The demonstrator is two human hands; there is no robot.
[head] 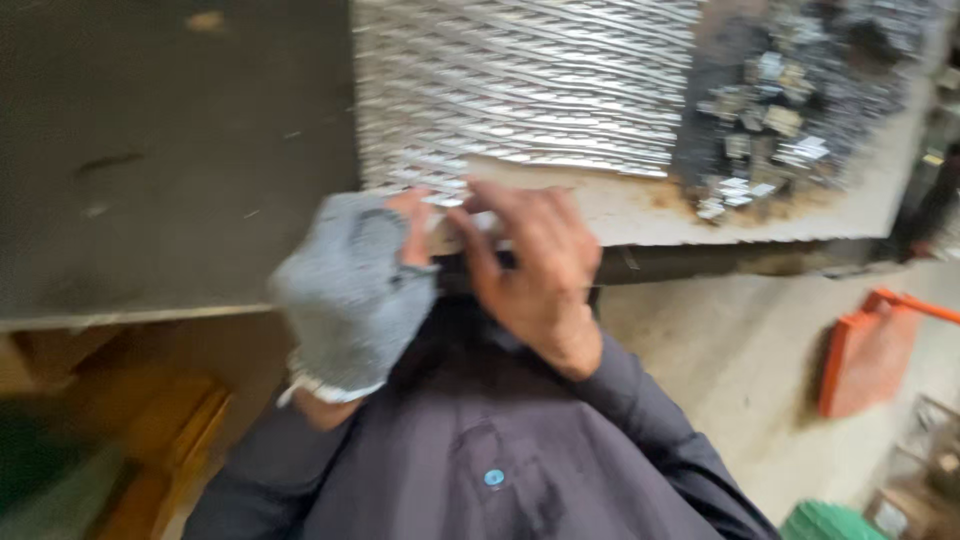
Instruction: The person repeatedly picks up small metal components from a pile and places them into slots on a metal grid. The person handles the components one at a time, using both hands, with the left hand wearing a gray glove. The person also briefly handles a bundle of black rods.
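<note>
A dark steel plate (150, 150) lies leftmost. The left hand (350, 290), in a grey knit fingerless glove, and the bare right hand (535, 265) together pinch a small shiny metal piece (470, 225), blurred, at the tabletop (640, 215) edge. Behind lie ridged silvery mesh sheets (520, 80), then a heap of small metal clips (780, 110).

Grey knit cloth glove (345, 295) on left hand, shiny ribbed metal mesh sheets (520, 85), dull metal clips pile (775, 110), matt dark desk (170, 150), matt cloth shirt (480, 460).

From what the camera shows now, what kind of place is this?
Probably a metal workshop: a stack of ribbed metal strips and a heap of small metal clips lie on a worn workbench, and the left hand wears a knitted work glove.
</note>
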